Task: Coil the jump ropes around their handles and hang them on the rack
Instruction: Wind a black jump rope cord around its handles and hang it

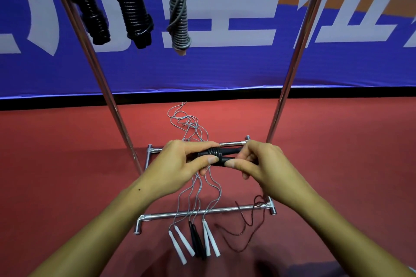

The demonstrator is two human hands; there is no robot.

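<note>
I count three coiled jump ropes hanging along the top of the frame: two black ones, the first coiled black rope (91,10) at upper left and the second coiled black rope (132,4) just right of it, then one coiled grey rope (179,16) nearer the top centre. All three hang apart from one another.

At centre frame I hold a pair of black handles (229,155) lying side by side and level, with a few turns of black rope (212,153) wound round their middle. My left hand (180,162) curls round the left ends, thumb pressed on the near side. My right hand (261,162) pinches the right ends, fingers bent; what the fingertips hold beyond the handles I cannot tell.

On the red floor (67,164) at lower centre lie six more handles in three pairs: one left white pair (181,244), one black pair (197,240), one right white pair (210,239). Their thin grey cords (189,121) run up past my hands into a loose tangle. One dark red cord (249,222) loops at lower right, over the near base bar (225,210).

The rack has two slanted metal poles, the left pole (99,69) and the right pole (290,69), with open room between them to the right of the grey coil. The far base bar (231,142) sits just behind my hands.
</note>
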